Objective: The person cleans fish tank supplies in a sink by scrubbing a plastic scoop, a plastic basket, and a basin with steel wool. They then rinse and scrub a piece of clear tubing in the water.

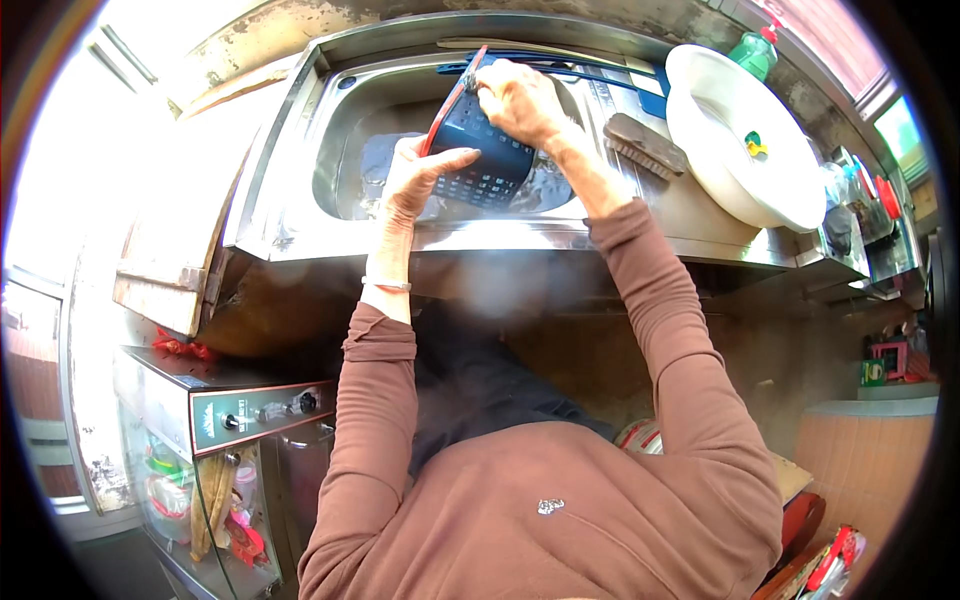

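My left hand [420, 172] grips a dark blue perforated plastic basket [487, 161] by its red rim, with the thumb on the side wall. The basket is tilted over a stainless steel sink [330, 176]. My right hand [521, 101] presses against the basket near the top of the rim. A small grey scrubber [471, 81], perhaps steel wool, shows at its fingertips and is mostly hidden. Water and a dark blue-grey item [379, 161] lie in the sink, partly behind my left hand.
A wooden scrub brush [643, 144] lies on the steel counter right of the sink. Beyond it a large white basin [720, 169] leans, near a green pump bottle [754, 54]. Blue plastic racks [622, 75] lie behind the sink. A glass-sided cabinet [255, 412] stands at lower left.
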Motion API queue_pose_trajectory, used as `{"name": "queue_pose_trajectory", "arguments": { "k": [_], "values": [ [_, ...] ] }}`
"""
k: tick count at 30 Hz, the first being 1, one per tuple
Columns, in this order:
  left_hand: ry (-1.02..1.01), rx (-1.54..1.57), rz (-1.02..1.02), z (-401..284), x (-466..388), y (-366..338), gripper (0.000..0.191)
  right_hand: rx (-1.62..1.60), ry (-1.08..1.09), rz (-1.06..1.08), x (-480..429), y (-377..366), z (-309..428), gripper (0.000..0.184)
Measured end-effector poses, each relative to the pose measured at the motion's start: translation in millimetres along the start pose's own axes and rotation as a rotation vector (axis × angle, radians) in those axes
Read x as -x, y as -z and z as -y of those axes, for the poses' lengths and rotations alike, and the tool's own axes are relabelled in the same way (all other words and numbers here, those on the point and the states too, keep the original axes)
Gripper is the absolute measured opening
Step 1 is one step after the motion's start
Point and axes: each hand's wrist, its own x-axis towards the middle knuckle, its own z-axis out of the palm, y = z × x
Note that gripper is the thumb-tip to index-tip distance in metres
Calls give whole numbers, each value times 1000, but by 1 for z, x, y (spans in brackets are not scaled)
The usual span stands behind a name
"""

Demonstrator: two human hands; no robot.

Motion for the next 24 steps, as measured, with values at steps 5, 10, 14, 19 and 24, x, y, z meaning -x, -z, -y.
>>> {"name": "queue_pose_trajectory", "arguments": {
  "k": [5,10,14,19,24],
  "values": [
    [19,-55,-1,1,2,8,30,-78,128,-36,36,28,45,11],
    [24,26,-12,-4,5,8,30,-73,94,-29,21,18,-2,19],
    [10,6,27,-4,3,5,29,211,-36,-17,-12,6,-61,19],
    [-3,-7,1,-6,5,8,30,343,-99,100,-26,10,-53,18],
    [17,-85,-33,0,1,9,31,203,117,188,6,6,8,12]
  ]
}}
